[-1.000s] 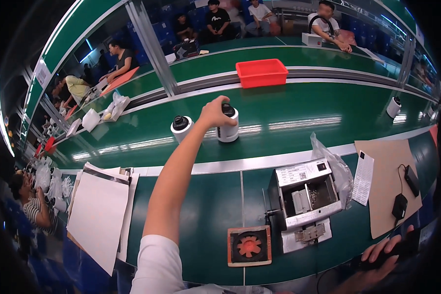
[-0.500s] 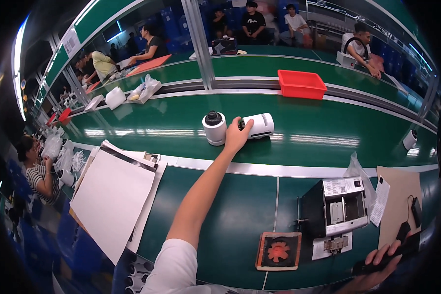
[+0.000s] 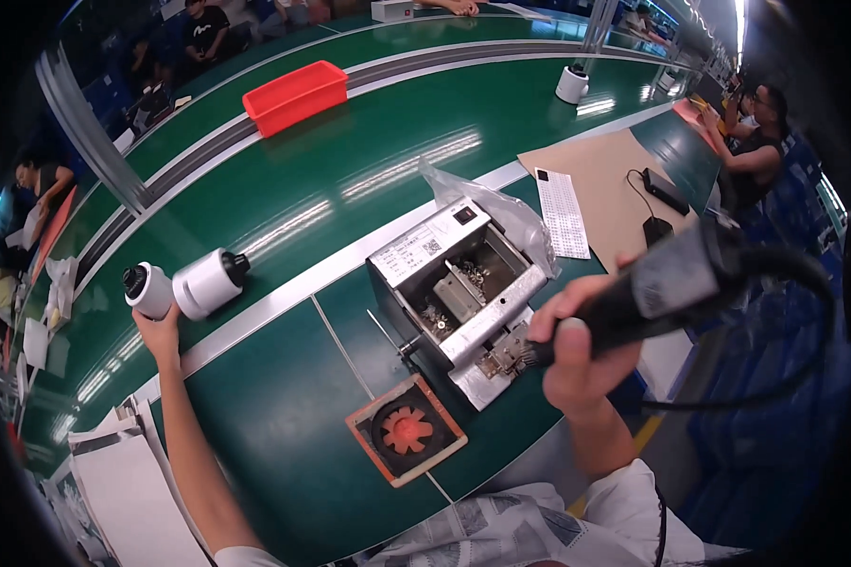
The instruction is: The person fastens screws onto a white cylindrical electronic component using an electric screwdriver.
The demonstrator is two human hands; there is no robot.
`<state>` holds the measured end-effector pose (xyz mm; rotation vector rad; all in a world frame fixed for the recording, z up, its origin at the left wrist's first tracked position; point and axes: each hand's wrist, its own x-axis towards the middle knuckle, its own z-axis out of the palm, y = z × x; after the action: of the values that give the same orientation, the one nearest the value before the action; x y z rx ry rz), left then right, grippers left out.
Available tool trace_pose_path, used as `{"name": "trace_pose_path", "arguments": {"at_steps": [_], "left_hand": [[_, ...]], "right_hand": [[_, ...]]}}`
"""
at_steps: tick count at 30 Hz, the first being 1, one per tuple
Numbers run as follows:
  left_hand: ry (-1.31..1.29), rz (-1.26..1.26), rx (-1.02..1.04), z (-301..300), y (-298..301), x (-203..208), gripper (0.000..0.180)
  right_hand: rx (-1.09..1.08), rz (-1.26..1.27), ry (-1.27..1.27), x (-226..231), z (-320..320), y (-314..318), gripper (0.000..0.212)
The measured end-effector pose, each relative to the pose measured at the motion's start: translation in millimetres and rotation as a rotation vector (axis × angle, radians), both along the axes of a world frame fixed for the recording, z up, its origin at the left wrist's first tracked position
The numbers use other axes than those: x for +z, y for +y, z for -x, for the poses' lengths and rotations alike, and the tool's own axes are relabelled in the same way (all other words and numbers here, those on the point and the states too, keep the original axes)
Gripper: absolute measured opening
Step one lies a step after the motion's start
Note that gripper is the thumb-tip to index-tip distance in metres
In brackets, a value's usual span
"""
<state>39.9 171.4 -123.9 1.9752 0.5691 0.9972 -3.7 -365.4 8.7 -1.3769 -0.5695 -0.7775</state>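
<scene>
Swings the black screwdriver [image 3: 673, 282] left from its earlier place to the near side of the screw feeder [image 3: 490, 317], wrapped in the right grip [image 3: 584, 357]. Pinches the left white housing [image 3: 155, 295] in the left grip [image 3: 159, 333], close beside the right white housing [image 3: 201, 286], leftward on the far green surface [image 3: 369, 203].

Free to cross the counter [image 3: 279, 458] from near edge to far edge, between left forearm [image 3: 191, 454] and framed pad [image 3: 407, 430]. Blocked rightward by metal box [image 3: 459, 298], plastic bag [image 3: 511, 222] and black tool [image 3: 676, 274]. Beyond the far edge, blocked at left by 2 white cylinders [image 3: 206, 286].
</scene>
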Motion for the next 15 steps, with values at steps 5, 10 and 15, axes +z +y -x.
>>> {"name": "trace_pose_path", "arguments": {"at_steps": [5,10,15], "left_hand": [[0.069,-0.073,0.17,37,11,8,0.079],[-0.145,0.041,0.045,155,3,64,0.069],[-0.161,-0.236,-0.129,223,-69,123,0.079]], "right_hand": [[0.053,0.08,0.142,-16,4,-1,0.052],[0.262,-0.172,0.297,-4,24,4,0.046],[0.181,-0.215,0.128,12,30,-21,0.076]]}}
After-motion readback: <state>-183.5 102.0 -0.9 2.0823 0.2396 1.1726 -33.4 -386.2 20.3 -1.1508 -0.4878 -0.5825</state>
